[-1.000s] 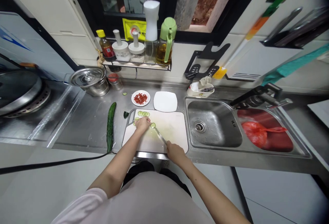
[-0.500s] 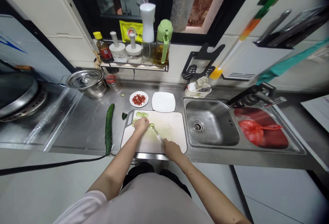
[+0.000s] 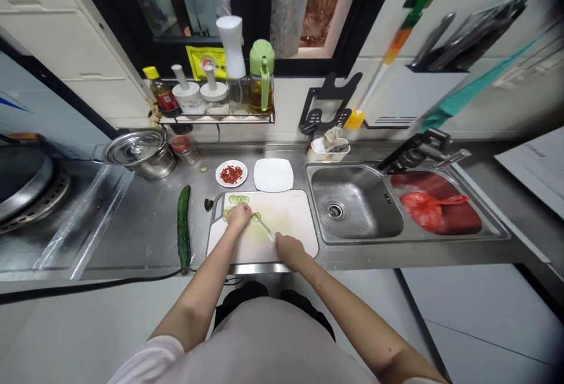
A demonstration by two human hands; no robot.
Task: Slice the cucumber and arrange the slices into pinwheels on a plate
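Observation:
On the white cutting board (image 3: 299, 219), my left hand (image 3: 238, 218) is closed over a cucumber piece (image 3: 256, 217). Only its round, pale green face shows beside my fingertips; the rest is hidden. My right hand (image 3: 289, 250) grips a narrow knife (image 3: 264, 228), its blade pointing up and left with the tip at that face. Several cucumber slices (image 3: 238, 199) lie in a row at the board's upper left. More slices are partly covered by my left hand. A whole cucumber (image 3: 183, 228) lies on the counter to the left.
Behind the board stand a plate of chopped red pieces (image 3: 231, 174) and a white plate (image 3: 273, 174). A dark green cucumber end (image 3: 208, 204) lies left of the board. A double sink (image 3: 359, 202) is at the right, with a red bag (image 3: 423, 208). A lidded steel pot (image 3: 141, 152) stands back left.
The camera view has shifted slightly, so the scene sits a little differently. Both hands keep nearly the same places on the board, with the knife tip still at the cucumber face.

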